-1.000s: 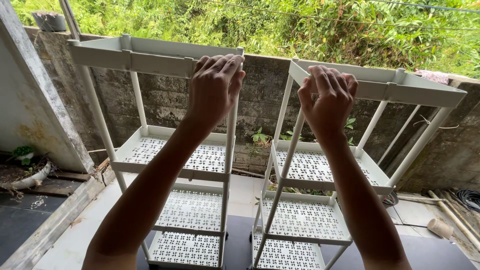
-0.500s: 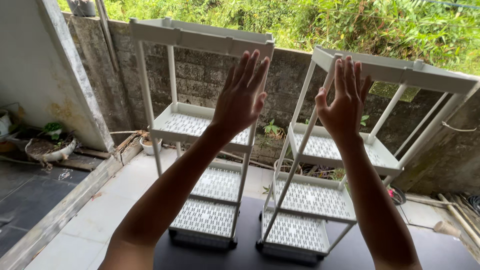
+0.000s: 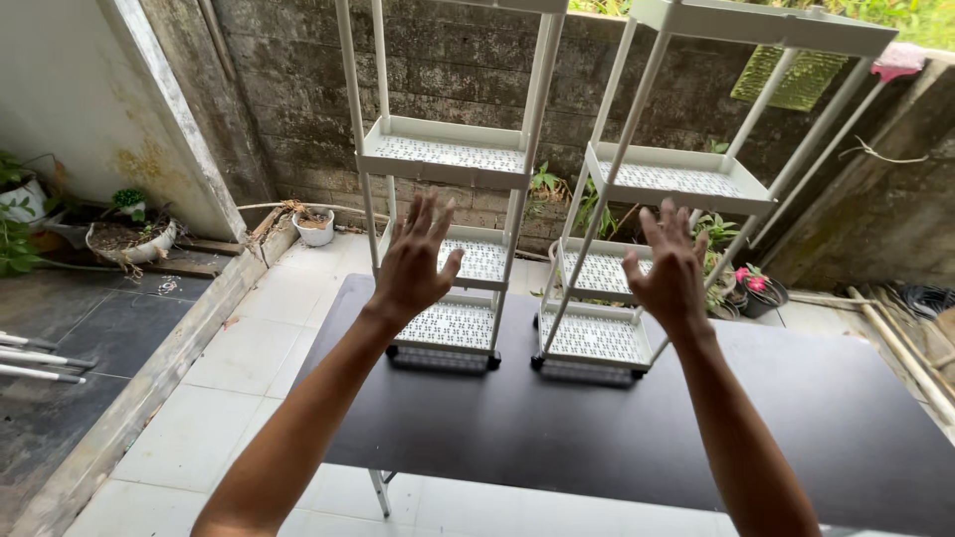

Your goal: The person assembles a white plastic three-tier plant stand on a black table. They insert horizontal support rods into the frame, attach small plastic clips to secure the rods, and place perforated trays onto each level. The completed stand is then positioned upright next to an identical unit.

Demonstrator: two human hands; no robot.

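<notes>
1. Hands raised in front of two tall white shelf racks on a dark table, seen from a head-worn camera looking down and forward.
2. The left hand is open, fingers spread and pointing up, palm facing away. It holds nothing.
3. The right hand is open in the same way, fingers spread and upright, and it grips nothing.
4. The left rack stands upright just beyond the left fingertips, its perforated trays stacked one above another between thin white posts. From this angle I cannot tell whether the fingers touch it; they appear apart from it.
5. The right rack stands beyond the right fingertips and leans slightly to the right in the view. The fingers overlap its lower trays in the picture but seem clear of them.
6. Both racks look fully put together, with trays seated on their posts and their bases resting side by side on the far part of the table. Judging by that, the assembling and placing seem done, and little appears left beyond straightening or moving them.
7. Behind the racks, well beyond the fingers, runs a weathered stone wall. Potted plants sit on the ground far left of the left fingers, and a pale tiled floor shows below the table.
</notes>
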